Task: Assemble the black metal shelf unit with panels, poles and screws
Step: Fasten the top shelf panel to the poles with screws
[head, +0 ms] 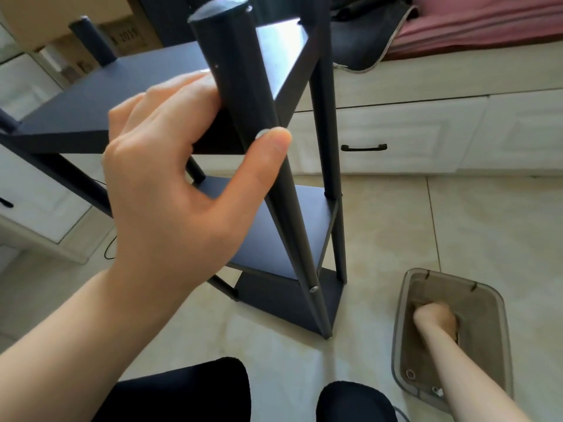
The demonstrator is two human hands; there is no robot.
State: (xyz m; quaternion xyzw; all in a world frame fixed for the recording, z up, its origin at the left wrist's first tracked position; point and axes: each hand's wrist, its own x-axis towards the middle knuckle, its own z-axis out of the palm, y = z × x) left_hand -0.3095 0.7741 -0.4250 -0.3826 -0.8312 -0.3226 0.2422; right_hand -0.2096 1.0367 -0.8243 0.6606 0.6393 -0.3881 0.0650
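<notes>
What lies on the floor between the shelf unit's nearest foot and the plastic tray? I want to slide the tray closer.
Only bare floor tile between the shelf unit and the tray, in the head view.

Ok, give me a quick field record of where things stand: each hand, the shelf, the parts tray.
left hand: holds the near pole at the top panel, thumb pressing a silver screw head
right hand: down inside the grey tray, fingers curled; what it holds is hidden
shelf unit: upright on the tiled floor, three panels fitted
lower screw: seated in the near pole at the bottom panel
tray contents: small hardware at the near end
</notes>
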